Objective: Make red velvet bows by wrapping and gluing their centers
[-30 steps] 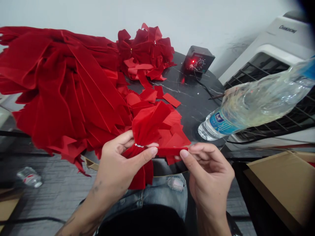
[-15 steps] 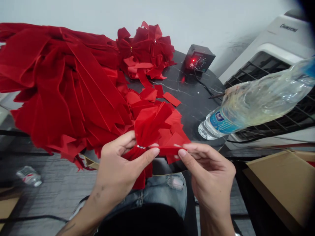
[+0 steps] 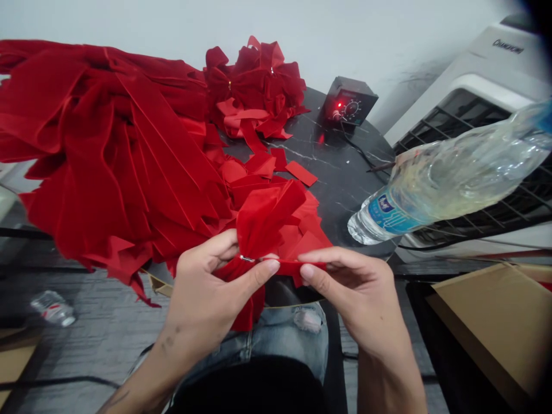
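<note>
A red velvet ribbon bow point(image 3: 265, 215), gathered at its middle by a thin silvery tie point(image 3: 246, 259), is held over the near edge of the table. My left hand point(image 3: 215, 282) is closed on the gathered middle, thumb lying along it just right of the tie. My right hand point(image 3: 357, 284) pinches a narrow red ribbon strip point(image 3: 291, 268) between thumb and fingertips; the strip runs from beside the left thumb. Part of the bow hangs below my left hand. The left fingers behind the bow are partly hidden.
A large heap of red ribbons point(image 3: 116, 149) covers the table's left; finished bows point(image 3: 259, 80) lie behind, with cut pieces point(image 3: 302, 172) nearby. A black control box point(image 3: 350, 102) glows red. A large water bottle point(image 3: 392, 213) stands right, a cardboard box point(image 3: 495, 328) below.
My right hand has slid left along the strip, closer to my left thumb. My left hand and the bow have barely moved.
</note>
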Action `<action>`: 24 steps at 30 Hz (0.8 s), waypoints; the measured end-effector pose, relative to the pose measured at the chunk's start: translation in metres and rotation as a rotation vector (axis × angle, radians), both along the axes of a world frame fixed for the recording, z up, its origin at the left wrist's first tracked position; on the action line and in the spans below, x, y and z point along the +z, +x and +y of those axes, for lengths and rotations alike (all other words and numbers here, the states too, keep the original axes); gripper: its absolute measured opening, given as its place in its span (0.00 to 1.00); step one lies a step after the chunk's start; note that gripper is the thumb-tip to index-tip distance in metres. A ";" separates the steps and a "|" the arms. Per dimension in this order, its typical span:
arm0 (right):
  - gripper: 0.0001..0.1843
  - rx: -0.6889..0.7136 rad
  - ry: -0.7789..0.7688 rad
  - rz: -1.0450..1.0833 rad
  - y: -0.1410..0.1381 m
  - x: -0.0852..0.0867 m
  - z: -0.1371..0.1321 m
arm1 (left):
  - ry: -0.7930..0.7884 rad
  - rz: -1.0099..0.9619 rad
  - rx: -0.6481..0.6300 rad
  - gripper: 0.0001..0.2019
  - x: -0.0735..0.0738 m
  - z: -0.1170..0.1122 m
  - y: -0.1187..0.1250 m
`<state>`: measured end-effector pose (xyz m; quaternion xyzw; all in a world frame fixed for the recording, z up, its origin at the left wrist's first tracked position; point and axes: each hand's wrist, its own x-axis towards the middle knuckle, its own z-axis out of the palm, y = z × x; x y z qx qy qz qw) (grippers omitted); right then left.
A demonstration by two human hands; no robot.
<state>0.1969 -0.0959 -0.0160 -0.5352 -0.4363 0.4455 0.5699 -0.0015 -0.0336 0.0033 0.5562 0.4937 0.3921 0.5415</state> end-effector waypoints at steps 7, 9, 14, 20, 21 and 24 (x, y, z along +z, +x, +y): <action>0.04 -0.119 0.031 -0.011 -0.002 -0.012 -0.004 | -0.014 -0.043 -0.022 0.18 -0.002 0.001 0.003; 0.04 -0.157 0.034 0.011 -0.002 -0.014 -0.005 | -0.031 -0.084 -0.011 0.19 -0.002 0.002 0.003; 0.03 -0.138 0.064 0.206 -0.020 -0.019 -0.004 | -0.155 -0.252 -0.144 0.26 -0.001 0.002 0.007; 0.04 -0.286 0.082 0.201 -0.054 -0.018 0.004 | -0.098 -0.208 -0.132 0.09 -0.005 -0.013 0.016; 0.04 -0.301 0.084 0.180 -0.056 -0.017 0.004 | -0.085 -0.186 -0.128 0.07 -0.007 -0.016 0.016; 0.02 -0.306 0.067 0.119 -0.057 -0.014 0.005 | -0.030 -0.140 -0.095 0.12 -0.016 -0.018 0.014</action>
